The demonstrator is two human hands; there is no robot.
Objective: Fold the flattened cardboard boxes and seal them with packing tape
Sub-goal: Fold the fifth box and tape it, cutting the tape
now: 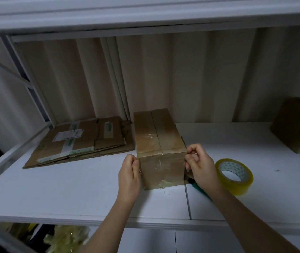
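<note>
Both forearms come in from the near edge, w/ the left hand [129, 172] and right hand [199, 166] at either side of the folded box [161, 157], which sits mid-shelf on the white surface [72, 189]. Fingers on both are curled, pinching what looks like clear tape at the near top corners, tbh hard to see. Tape roll [234, 176] is just right of the box, flattened boxes [83, 141] far left. Imo pull the strip taut, center it over the seam, then rub down both ends so no bubbles.
</note>
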